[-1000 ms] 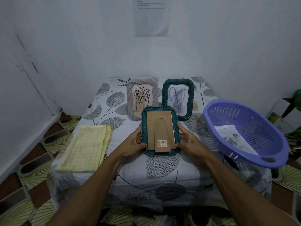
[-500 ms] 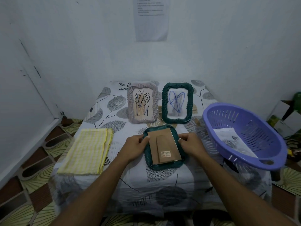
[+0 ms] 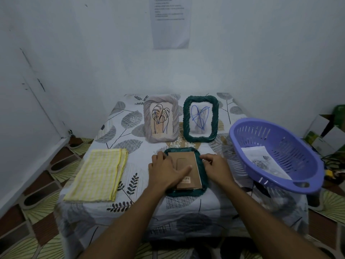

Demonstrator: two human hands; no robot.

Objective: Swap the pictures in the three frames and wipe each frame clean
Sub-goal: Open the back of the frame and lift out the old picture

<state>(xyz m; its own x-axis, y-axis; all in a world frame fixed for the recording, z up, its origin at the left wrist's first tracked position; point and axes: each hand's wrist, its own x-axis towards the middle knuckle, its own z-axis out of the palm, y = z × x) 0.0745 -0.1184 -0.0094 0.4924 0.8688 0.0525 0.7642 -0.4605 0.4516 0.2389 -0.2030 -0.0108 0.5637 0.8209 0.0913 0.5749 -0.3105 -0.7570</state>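
Note:
A dark green woven frame (image 3: 203, 176) lies face down on the table, its brown cardboard back (image 3: 192, 172) up. My left hand (image 3: 166, 171) rests flat on the left part of that back, fingers spread. My right hand (image 3: 214, 167) touches the frame's right rim with bent fingers. Behind it a grey woven frame (image 3: 161, 119) with a leaf drawing and a second green frame (image 3: 201, 118) with a blue heart scribble stand upright. A folded yellow checked cloth (image 3: 99, 174) lies at the left.
A purple plastic basket (image 3: 276, 154) with printed pictures (image 3: 261, 159) inside sits on the table's right edge. The table carries a leaf-patterned cover (image 3: 130, 189). White walls close in behind and at the left. Cardboard boxes (image 3: 326, 131) stand at the far right.
The green frame was held tilted up in both hands; it now lies flat on the table. My left hand has slid onto the cardboard back and my right to the right rim.

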